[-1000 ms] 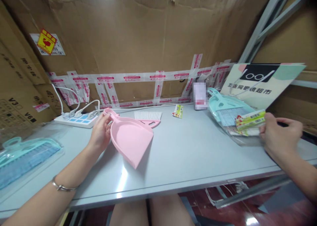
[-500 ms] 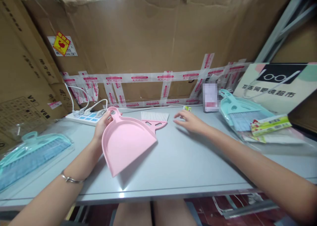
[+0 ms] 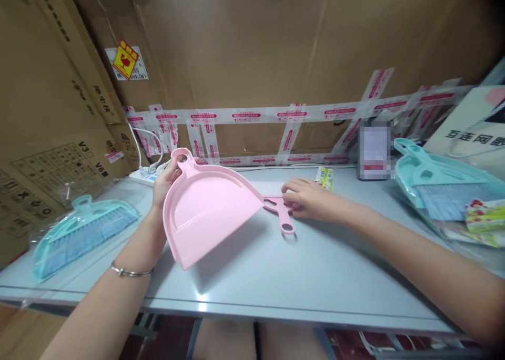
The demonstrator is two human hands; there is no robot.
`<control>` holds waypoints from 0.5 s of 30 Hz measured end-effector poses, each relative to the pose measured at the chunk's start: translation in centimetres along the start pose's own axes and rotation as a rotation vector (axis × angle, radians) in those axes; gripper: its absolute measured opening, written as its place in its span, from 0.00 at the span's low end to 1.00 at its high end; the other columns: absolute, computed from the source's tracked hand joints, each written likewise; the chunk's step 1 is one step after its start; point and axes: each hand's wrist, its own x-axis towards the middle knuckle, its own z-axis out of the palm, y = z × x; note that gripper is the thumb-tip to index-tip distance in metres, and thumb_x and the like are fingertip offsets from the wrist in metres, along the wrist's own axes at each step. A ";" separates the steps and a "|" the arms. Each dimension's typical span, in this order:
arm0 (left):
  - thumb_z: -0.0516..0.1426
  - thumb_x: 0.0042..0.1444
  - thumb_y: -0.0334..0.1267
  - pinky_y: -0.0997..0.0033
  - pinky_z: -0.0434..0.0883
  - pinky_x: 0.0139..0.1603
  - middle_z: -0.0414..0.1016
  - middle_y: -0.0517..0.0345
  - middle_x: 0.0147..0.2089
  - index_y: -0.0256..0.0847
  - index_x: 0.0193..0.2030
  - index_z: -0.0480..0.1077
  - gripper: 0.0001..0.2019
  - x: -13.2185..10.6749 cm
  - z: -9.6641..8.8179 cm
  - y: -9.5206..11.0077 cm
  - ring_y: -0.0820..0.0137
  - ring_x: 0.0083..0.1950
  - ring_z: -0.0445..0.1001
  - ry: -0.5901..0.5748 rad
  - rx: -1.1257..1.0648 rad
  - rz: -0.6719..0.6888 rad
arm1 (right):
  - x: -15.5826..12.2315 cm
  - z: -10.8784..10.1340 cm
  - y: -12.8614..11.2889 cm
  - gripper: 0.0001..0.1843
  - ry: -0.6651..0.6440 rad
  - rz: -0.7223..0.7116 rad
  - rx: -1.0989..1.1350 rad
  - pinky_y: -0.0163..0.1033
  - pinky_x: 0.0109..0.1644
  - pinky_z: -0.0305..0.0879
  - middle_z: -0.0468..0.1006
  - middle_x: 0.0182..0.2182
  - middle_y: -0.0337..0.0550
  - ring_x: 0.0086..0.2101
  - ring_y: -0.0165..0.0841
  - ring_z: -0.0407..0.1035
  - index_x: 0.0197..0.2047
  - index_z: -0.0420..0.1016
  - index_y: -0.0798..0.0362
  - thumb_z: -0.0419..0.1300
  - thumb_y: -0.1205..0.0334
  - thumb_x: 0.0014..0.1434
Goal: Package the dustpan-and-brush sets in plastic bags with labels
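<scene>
A pink dustpan (image 3: 213,207) is raised above the table and tilted toward me. My left hand (image 3: 163,187) is closed round the dustpan's looped handle. To the right of the dustpan is a small pink hand brush (image 3: 284,215) with white bristles. Its bristles point to the back and its looped handle comes toward me. The fingers of my right hand (image 3: 310,198) are curled onto the right side of the brush head and hide that end. The dustpan's right corner overlaps the brush's left side in view.
Teal dustpan-and-brush sets in clear plastic lie at left (image 3: 87,234) and right (image 3: 450,184). Behind stand a phone (image 3: 374,150), a green packet (image 3: 324,177), a white power strip (image 3: 144,177) and a large taped cardboard box (image 3: 244,44). The table's front edge (image 3: 236,314) is close to me.
My right hand has moved from beside the brush onto it, and its fingers have closed. More of the brush handle now shows. The dustpan stays in my left hand. The view has shifted left.
</scene>
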 end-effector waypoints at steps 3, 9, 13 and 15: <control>0.57 0.53 0.47 0.65 0.73 0.36 0.78 0.53 0.32 0.36 0.41 0.73 0.16 -0.1 0.2 -0.3 0.62 0.34 0.76 0.018 -0.024 0.038 | -2.0 -1.4 1.1 0.09 0.221 -0.012 0.098 0.46 0.44 0.60 0.75 0.38 0.49 0.39 0.40 0.68 0.34 0.73 0.51 0.52 0.62 0.58; 0.56 0.54 0.44 0.65 0.73 0.41 0.77 0.51 0.45 0.39 0.44 0.71 0.14 0.0 0.8 -1.7 0.63 0.42 0.76 -0.092 0.010 0.137 | -5.1 -7.3 0.2 0.07 0.831 0.561 0.479 0.38 0.32 0.61 0.72 0.26 0.43 0.27 0.31 0.66 0.32 0.71 0.49 0.55 0.56 0.56; 0.57 0.54 0.42 0.66 0.72 0.46 0.75 0.49 0.50 0.38 0.44 0.71 0.13 -0.2 1.7 -3.0 0.63 0.48 0.74 -0.186 -0.003 0.082 | -2.5 -7.9 -4.1 0.12 0.514 0.551 0.785 0.34 0.27 0.56 0.70 0.23 0.40 0.23 0.28 0.61 0.28 0.72 0.52 0.57 0.52 0.52; 0.58 0.54 0.42 0.67 0.72 0.46 0.76 0.50 0.49 0.38 0.44 0.70 0.13 -0.4 2.1 -3.7 0.64 0.47 0.75 -0.231 -0.008 0.051 | -0.5 -6.9 -6.5 0.13 0.329 0.465 0.838 0.33 0.26 0.54 0.69 0.22 0.38 0.23 0.28 0.60 0.30 0.73 0.53 0.55 0.53 0.55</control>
